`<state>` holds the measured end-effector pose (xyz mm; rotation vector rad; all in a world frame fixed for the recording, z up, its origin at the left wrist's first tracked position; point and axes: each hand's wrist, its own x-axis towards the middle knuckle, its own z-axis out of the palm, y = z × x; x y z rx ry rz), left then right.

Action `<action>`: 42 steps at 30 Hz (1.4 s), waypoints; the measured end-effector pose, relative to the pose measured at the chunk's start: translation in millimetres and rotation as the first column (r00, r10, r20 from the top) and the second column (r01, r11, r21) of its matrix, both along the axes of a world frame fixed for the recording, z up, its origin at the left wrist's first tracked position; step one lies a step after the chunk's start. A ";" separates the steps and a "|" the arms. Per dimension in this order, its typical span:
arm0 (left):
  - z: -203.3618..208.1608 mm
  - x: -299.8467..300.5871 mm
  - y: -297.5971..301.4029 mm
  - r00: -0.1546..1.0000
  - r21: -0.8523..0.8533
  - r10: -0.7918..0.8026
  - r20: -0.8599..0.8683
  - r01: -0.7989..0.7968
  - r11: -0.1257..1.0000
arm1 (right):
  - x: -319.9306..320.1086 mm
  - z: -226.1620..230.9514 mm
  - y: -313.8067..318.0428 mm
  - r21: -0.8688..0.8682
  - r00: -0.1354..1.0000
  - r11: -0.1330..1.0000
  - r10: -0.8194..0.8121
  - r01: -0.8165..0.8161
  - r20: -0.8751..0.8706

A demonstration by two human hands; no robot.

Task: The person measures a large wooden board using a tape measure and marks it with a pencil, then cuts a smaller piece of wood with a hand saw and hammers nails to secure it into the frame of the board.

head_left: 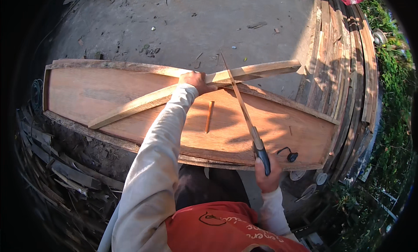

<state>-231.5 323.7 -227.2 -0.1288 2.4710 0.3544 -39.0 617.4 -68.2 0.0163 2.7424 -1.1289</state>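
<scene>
My left hand (pixel 194 81) is closed around a squared wooden bar (pixel 141 104), which lies slantwise across a shallow framed wooden panel (pixel 87 84) and sticks out past its far edge. In my right hand (pixel 269 177) is the dark handle of a handsaw (pixel 242 103). Its long blade points away from me and crosses the bar just right of my left hand; whether the teeth are in the wood I cannot tell. A flat orange-brown stick (pixel 209 117), like a carpenter's pencil, rests on the panel between my arms.
Near the panel's right end sits a small black object with a cord (pixel 292 157). Long planks (pixel 335 56) are stacked at the right, beside green plants (pixel 394 77). Scrap wood (pixel 74 178) is heaped at the lower left. Debris dots the concrete floor (pixel 196 25) beyond.
</scene>
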 end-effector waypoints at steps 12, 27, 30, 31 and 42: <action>-1.5 4.3 18.3 0.999 -0.008 0.019 0.030 -0.019 1.000 | 80.1 74.2 45.5 0.017 0.980 0.997 -0.078 0.076 0.183; 1.3 -11.0 -11.6 0.999 0.009 0.024 0.039 -0.024 1.000 | 26.8 46.4 0.5 -0.029 0.996 0.999 -0.031 0.034 0.089; -6.2 -5.4 0.7 0.999 0.010 0.022 -0.024 -0.022 1.000 | -83.7 -35.4 -50.4 -0.065 0.999 0.998 0.019 -0.021 -0.037; -8.8 -5.8 -1.2 1.000 0.024 0.016 -0.011 -0.016 1.000 | -96.5 -36.7 -57.8 -0.061 1.000 0.998 0.017 -0.018 -0.018; -17.9 0.2 -16.2 0.999 0.020 0.046 0.000 -0.046 0.999 | -14.7 -7.1 -24.9 0.015 0.999 1.000 0.023 -0.024 0.049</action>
